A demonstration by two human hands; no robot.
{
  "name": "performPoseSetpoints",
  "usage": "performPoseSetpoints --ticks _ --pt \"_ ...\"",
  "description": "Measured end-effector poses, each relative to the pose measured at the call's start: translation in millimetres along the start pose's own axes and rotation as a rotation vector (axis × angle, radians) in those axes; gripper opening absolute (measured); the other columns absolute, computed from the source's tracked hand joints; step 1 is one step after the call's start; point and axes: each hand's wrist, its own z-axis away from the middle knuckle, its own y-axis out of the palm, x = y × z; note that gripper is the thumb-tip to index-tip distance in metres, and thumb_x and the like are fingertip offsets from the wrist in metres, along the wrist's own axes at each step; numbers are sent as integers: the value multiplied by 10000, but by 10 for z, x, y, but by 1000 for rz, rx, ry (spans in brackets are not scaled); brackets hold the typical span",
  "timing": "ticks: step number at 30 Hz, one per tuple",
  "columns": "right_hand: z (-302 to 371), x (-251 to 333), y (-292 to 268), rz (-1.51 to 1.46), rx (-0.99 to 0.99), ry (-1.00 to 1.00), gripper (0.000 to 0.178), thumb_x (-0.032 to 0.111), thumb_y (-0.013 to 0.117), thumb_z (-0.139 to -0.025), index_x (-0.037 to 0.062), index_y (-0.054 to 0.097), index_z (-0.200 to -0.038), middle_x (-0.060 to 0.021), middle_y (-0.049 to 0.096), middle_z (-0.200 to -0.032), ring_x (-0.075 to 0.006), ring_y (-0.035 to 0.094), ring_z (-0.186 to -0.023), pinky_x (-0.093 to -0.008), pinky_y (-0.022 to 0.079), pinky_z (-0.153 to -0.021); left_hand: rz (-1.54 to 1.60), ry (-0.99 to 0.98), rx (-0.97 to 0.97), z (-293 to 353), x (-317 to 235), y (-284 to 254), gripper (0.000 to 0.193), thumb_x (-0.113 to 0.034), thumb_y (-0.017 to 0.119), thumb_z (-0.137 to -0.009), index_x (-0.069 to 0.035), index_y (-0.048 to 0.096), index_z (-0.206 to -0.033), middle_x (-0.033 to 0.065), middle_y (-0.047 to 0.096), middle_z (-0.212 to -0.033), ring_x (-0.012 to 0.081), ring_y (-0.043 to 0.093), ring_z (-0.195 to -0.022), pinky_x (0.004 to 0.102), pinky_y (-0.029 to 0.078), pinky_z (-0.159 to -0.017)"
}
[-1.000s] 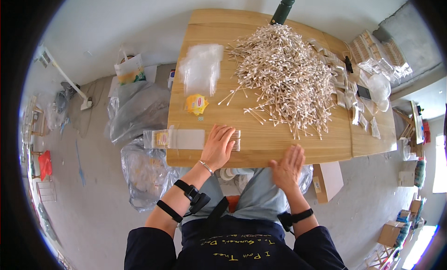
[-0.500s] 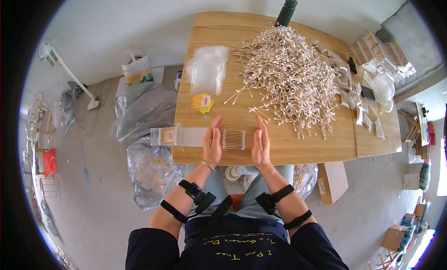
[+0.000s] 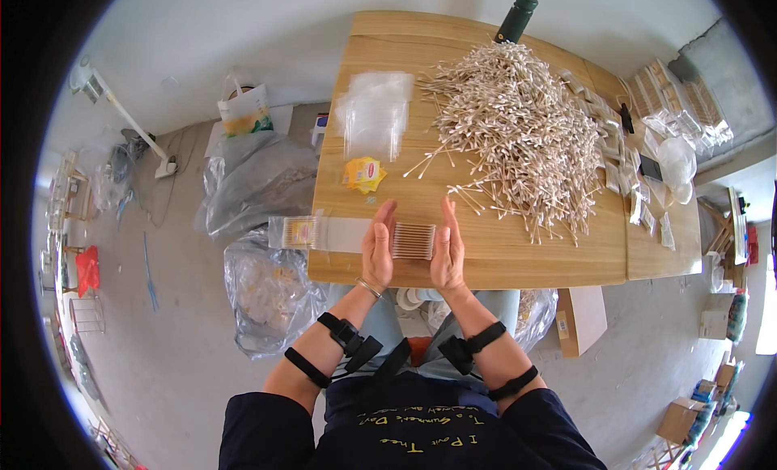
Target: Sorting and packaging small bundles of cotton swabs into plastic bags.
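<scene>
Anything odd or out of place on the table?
Mildly: some loose swabs stray off the near-left side of the heap, unlike the neat row between the left hand and right hand. The yellow cards sit unevenly stacked.

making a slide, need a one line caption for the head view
Left hand and right hand flank a neat row of cotton swabs on a wooden table, a loose swab heap beyond.

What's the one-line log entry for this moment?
swab row: on table; left hand: open, beside row's left end; right hand: open, beside right end; swab pile: loose, farther back
</scene>
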Motion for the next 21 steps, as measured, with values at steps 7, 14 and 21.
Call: performPoseSetpoints --ticks 7,14,21 --pt "159 109 -89 803 487 -180 880 495 507 -889 -122 182 -1425 -307 148 -1507 -407 121 -1426 -462 112 -1165 -78 12 -10 7 -7 -5 678 -485 311 -1007 49 303 -1424 174 324 -1480 265 276 -1392 364 200 -1146" --pt "187 124 -44 902 530 -222 1055 651 550 -794 -128 202 -1416 -307 175 -1496 -384 122 -1431 -460 108 -1167 -38 -46 -18 -27 -88 7 619 -445 335 -1015 40 361 -1398 160 346 -1475 266 266 -1397 371 200 -1144" --pt "169 165 -51 907 525 -176 1160 715 600 -695 -115 226 -1414 -272 185 -1506 -353 132 -1435 -439 109 -1175 -1248 239 238 372 -466 -133 426 -287 600 -903 -61 547 -1260 127 543 -1116 299 503 -1063 412 404 -922"
